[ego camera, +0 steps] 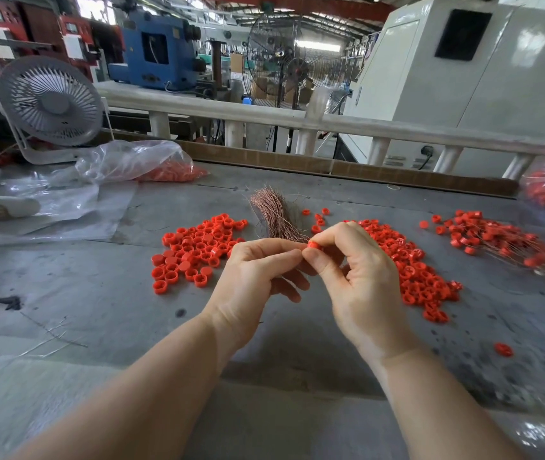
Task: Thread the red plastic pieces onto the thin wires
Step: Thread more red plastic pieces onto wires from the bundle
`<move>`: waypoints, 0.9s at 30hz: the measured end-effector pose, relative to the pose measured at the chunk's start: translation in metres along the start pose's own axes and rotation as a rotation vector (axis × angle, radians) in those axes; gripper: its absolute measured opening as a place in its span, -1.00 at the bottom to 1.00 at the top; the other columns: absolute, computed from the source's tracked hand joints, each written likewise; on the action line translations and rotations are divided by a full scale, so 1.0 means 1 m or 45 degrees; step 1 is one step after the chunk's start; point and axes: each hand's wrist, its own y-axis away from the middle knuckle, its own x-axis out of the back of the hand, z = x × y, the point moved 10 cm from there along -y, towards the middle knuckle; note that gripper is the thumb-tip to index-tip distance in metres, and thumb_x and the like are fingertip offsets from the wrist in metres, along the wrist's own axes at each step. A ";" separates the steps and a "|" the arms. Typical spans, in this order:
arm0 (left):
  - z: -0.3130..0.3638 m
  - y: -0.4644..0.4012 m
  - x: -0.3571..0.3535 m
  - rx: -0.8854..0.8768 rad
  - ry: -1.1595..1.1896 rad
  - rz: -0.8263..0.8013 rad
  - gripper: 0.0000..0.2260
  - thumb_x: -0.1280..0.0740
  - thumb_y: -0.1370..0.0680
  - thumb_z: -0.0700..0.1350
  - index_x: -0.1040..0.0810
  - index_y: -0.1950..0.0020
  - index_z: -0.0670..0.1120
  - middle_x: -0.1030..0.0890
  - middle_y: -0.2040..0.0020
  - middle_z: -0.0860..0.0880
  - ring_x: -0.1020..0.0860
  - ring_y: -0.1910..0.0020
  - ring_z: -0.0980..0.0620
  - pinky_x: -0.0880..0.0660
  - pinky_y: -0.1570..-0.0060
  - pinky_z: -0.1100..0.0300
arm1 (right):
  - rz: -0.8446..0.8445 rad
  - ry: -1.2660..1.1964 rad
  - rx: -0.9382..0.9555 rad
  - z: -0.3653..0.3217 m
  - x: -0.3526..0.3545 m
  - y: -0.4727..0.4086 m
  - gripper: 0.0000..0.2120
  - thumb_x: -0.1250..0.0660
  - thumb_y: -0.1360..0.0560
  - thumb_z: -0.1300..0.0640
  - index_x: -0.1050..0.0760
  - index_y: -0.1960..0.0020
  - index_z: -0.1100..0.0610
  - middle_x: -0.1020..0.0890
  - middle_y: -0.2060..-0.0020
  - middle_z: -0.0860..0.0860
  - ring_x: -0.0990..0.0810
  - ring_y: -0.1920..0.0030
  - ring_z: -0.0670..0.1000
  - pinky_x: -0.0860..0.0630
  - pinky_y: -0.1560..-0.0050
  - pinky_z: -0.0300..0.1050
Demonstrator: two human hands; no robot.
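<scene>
Grey table (105, 293); right hand (360, 280) pinches red piece (314, 244)

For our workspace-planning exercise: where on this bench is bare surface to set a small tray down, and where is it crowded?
Free: the grey table left of the left hand, below the left red pile. Crowded: the strip from that pile past the wire bundle to the right pile and threaded pieces.
</scene>
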 end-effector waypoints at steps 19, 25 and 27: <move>0.017 0.001 0.003 -0.226 -0.117 0.080 -0.78 -0.46 -0.33 -0.24 -0.61 0.07 -0.02 -0.66 0.30 0.06 -0.56 0.32 0.17 -0.48 0.39 0.31 | 0.043 -0.147 -0.093 0.013 0.001 0.001 -0.73 -0.45 -0.31 0.37 -0.55 0.10 0.07 -0.60 0.25 -0.11 -0.53 0.24 -0.16 -0.33 0.22 -0.46; 0.028 0.003 0.004 -0.370 -0.233 0.113 -0.68 -0.49 -0.31 -0.36 -0.51 0.05 -0.10 -0.67 0.32 0.06 -0.58 0.33 0.21 -0.47 0.30 0.39 | 0.043 -0.126 -0.081 0.011 0.002 0.000 -0.69 -0.43 -0.25 0.48 -0.53 0.17 0.11 -0.60 0.27 -0.07 -0.52 0.20 -0.22 -0.32 0.14 -0.52; 0.030 0.004 0.003 -0.402 -0.268 0.118 -0.66 -0.50 -0.30 -0.37 -0.48 0.08 -0.08 -0.66 0.33 0.08 -0.59 0.31 0.23 -0.45 0.27 0.42 | 0.041 -0.129 -0.091 0.011 0.002 0.000 -0.68 -0.42 -0.25 0.49 -0.52 0.18 0.12 -0.60 0.27 -0.08 -0.52 0.20 -0.22 -0.32 0.13 -0.52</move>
